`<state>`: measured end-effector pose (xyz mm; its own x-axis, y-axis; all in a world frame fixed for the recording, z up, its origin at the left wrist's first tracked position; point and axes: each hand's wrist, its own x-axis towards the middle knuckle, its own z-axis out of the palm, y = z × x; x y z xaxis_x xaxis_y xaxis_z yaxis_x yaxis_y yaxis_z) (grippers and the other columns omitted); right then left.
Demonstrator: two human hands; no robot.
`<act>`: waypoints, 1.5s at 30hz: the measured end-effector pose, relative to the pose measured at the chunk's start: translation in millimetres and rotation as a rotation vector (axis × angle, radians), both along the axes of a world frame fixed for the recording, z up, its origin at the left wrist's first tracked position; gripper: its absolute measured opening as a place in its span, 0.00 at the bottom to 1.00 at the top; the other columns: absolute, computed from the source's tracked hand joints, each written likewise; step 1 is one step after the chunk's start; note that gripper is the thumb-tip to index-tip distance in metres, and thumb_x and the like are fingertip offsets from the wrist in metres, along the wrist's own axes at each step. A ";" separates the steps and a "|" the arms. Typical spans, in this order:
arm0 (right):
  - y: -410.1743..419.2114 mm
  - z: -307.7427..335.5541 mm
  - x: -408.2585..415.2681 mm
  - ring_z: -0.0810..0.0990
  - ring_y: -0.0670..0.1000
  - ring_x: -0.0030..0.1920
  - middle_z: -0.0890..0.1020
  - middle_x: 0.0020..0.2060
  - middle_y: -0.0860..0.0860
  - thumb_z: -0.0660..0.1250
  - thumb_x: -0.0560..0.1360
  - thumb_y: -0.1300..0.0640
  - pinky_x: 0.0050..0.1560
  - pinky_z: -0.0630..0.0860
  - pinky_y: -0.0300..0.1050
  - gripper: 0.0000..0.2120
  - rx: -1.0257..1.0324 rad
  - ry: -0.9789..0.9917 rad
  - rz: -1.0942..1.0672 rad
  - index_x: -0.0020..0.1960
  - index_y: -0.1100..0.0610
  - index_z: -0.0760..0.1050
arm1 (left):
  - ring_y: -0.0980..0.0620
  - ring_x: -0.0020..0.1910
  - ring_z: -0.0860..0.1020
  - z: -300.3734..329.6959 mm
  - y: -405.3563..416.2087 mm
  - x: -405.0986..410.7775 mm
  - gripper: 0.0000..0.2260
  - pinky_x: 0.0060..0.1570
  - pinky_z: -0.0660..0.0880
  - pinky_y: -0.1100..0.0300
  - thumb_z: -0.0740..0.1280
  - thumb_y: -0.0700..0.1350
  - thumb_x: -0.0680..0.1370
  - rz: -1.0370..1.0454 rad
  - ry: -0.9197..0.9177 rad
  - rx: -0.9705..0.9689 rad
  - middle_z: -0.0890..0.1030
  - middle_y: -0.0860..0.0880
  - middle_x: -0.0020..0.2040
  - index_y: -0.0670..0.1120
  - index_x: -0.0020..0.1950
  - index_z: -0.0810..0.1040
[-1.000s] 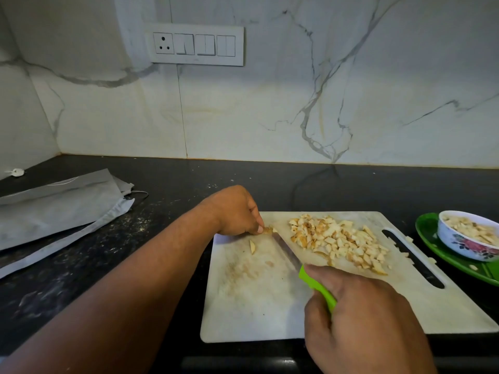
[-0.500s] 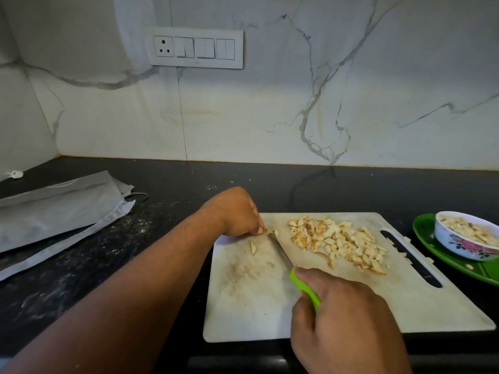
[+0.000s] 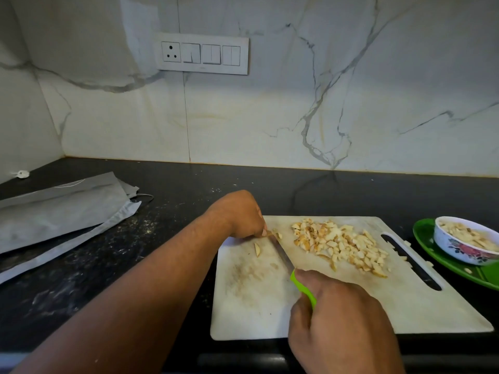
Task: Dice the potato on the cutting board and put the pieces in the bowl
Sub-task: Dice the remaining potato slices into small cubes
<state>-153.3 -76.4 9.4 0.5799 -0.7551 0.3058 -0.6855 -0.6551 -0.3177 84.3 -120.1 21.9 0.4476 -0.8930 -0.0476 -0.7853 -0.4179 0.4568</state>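
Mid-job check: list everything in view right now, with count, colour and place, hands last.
cutting board: one, white, on the counter, centre right
diced potato pile: one heap, pale yellow, on the board's far right part
stray potato piece: one, pale, on the board left of the blade
knife: one, green handle, blade across the board
bowl: one, white with floral print, holds potato pieces, on the plate
plate: one, green, right of the board
cloth: one, grey, on the counter at left
switch panel: one, white, on the marble wall
left hand: pinches a small potato bit at the blade tip
right hand: grips the knife handle
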 end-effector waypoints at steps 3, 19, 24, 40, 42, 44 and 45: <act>-1.2 4.3 -9.7 0.77 0.41 0.56 0.80 0.53 0.36 0.60 0.75 0.42 0.57 0.70 0.32 0.21 0.006 -0.002 -0.025 0.67 0.31 0.68 | 0.58 0.43 0.83 -0.6 3.1 0.8 0.02 0.54 0.81 0.58 0.76 0.44 0.77 -0.053 0.025 -0.022 0.85 0.57 0.39 0.49 0.47 0.88; -31.8 -14.8 -9.2 0.77 0.41 0.48 0.81 0.50 0.35 0.64 0.75 0.45 0.52 0.73 0.35 0.21 0.023 -0.148 -0.026 0.67 0.35 0.72 | 0.60 0.41 0.84 -0.4 2.7 -4.4 0.08 0.50 0.83 0.58 0.80 0.56 0.72 -0.068 -0.003 -0.043 0.86 0.58 0.39 0.53 0.43 0.88; -30.5 -13.2 -8.1 0.77 0.40 0.55 0.79 0.55 0.33 0.63 0.75 0.45 0.55 0.71 0.34 0.21 0.009 -0.126 -0.014 0.68 0.35 0.71 | 0.62 0.41 0.84 1.1 4.4 -2.9 0.01 0.48 0.80 0.63 0.78 0.48 0.75 -0.071 0.040 -0.049 0.86 0.60 0.40 0.54 0.45 0.89; -39.1 -5.7 1.8 0.78 0.40 0.49 0.81 0.50 0.34 0.62 0.76 0.45 0.51 0.76 0.33 0.20 -0.009 -0.072 0.037 0.68 0.37 0.72 | 0.59 0.46 0.83 -0.2 -0.5 -7.2 0.04 0.58 0.82 0.54 0.75 0.45 0.77 -0.065 -0.042 -0.043 0.86 0.59 0.44 0.54 0.47 0.89; -39.0 -5.1 3.9 0.78 0.40 0.47 0.81 0.49 0.35 0.61 0.75 0.46 0.49 0.75 0.33 0.21 -0.013 -0.070 0.037 0.68 0.37 0.72 | 0.59 0.47 0.83 0.6 -0.3 -7.5 0.06 0.58 0.82 0.54 0.73 0.45 0.78 -0.072 -0.061 -0.030 0.86 0.59 0.45 0.55 0.47 0.88; -38.9 -5.8 5.9 0.78 0.40 0.48 0.81 0.51 0.35 0.61 0.76 0.46 0.49 0.75 0.33 0.21 -0.010 -0.072 0.030 0.68 0.37 0.72 | 0.57 0.46 0.84 0.0 -1.0 -7.7 0.05 0.55 0.83 0.53 0.73 0.47 0.78 -0.066 -0.059 -0.026 0.87 0.57 0.44 0.54 0.46 0.89; -38.4 -6.6 6.3 0.78 0.40 0.49 0.81 0.52 0.35 0.61 0.76 0.46 0.50 0.75 0.33 0.21 -0.008 -0.076 0.025 0.68 0.37 0.72 | 0.57 0.45 0.84 -0.3 -1.9 -8.5 0.04 0.54 0.84 0.52 0.74 0.49 0.77 -0.060 -0.053 -0.028 0.87 0.57 0.43 0.53 0.45 0.89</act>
